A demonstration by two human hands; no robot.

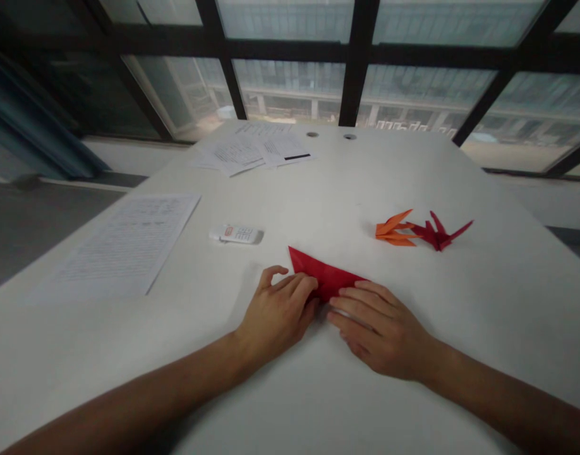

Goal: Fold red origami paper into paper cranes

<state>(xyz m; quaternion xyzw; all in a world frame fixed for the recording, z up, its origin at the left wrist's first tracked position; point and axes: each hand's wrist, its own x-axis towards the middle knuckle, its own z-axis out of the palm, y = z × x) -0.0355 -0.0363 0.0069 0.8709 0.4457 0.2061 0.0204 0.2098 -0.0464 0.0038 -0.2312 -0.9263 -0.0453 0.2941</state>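
Observation:
A folded sheet of red origami paper (332, 277) lies on the white table in front of me, a pointed corner toward the upper left. At its left part, my left hand (283, 306) is closed, fingertips and thumb together at the lower edge. My right hand (382, 328) rests over the right part, its fingers stretched out and lying on the paper. The hands cover the sheet's lower edge and right end. Farther right stand an orange folded paper crane (394, 231) and a red folded paper crane (438, 237), touching or overlapping.
A white remote-like object with a printed label (237, 234) lies left of the paper. A printed sheet (124, 243) is at the far left, and several more printed papers (256, 150) overlap at the back of the table (460, 354). Dark-framed windows (290, 50) stand behind.

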